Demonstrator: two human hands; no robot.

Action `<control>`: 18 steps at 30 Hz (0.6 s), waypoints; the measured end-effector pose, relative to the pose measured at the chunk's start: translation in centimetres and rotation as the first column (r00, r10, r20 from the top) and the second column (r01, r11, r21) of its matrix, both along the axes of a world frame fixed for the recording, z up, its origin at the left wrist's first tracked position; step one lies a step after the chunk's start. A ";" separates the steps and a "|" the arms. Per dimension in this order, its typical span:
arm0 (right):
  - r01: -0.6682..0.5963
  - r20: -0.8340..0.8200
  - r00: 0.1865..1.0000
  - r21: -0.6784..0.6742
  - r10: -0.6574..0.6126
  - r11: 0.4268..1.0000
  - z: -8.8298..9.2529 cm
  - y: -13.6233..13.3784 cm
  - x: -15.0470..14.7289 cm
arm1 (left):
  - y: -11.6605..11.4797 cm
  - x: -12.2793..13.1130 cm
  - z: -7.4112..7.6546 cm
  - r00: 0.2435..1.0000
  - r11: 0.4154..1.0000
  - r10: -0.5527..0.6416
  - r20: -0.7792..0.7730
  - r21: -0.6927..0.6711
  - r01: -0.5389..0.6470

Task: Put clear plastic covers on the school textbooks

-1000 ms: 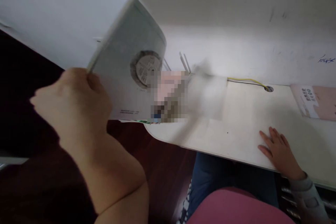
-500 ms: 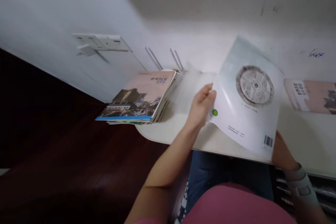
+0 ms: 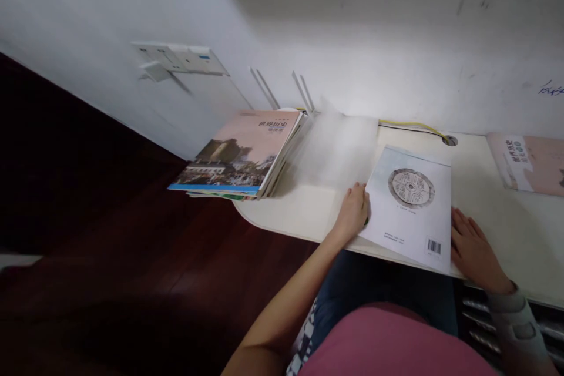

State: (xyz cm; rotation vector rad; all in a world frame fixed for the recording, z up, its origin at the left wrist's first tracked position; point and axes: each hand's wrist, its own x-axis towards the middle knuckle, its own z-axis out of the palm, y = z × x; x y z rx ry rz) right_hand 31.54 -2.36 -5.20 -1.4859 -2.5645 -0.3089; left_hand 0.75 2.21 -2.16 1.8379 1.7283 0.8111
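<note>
A thin book (image 3: 408, 223) lies back cover up on the white desk, its lower part at the front edge. The cover shows a round grey disc picture and a barcode. My left hand (image 3: 353, 211) is closed on the book's left edge, fingers together, hiding part of the cover's lower left. At the right edge my right hand (image 3: 478, 252) rests with its fingers stretched out and slightly apart, touching the book's side. Left of the book is a clear plastic sheet (image 3: 335, 150), flat on the desk and partly raised at the back.
A stack of books (image 3: 240, 153) overhangs the desk's left end. Another pink-covered book (image 3: 535, 161) lies at the right. A yellow cable (image 3: 409, 123) runs along the wall to a desk hole (image 3: 450, 140). A socket panel (image 3: 180, 59) with a plug is on the left wall.
The book has come down from a tilted, raised position onto the desk. Both hands have lowered with it, and the right hand's fingers now show beside its edge.
</note>
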 end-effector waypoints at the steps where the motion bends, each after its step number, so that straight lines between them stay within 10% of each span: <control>1: 0.014 -0.010 1.000 0.003 -0.014 1.000 0.0 0.0 -0.1 | -0.1 -0.3 -0.3 0.998 1.000 0.009 -0.058 0.026 -0.008; 8: 0.066 -0.051 0.996 -0.006 -0.067 0.998 0.0 0.0 -0.5 | -1.0 -3.2 -1.7 0.896 0.978 0.205 -0.394 0.122 -0.170; 18: 0.084 -0.088 0.993 0.014 -0.083 0.996 0.4 -0.3 -0.8 | -1.2 -6.7 -0.9 0.826 0.948 0.303 -0.476 0.058 -0.314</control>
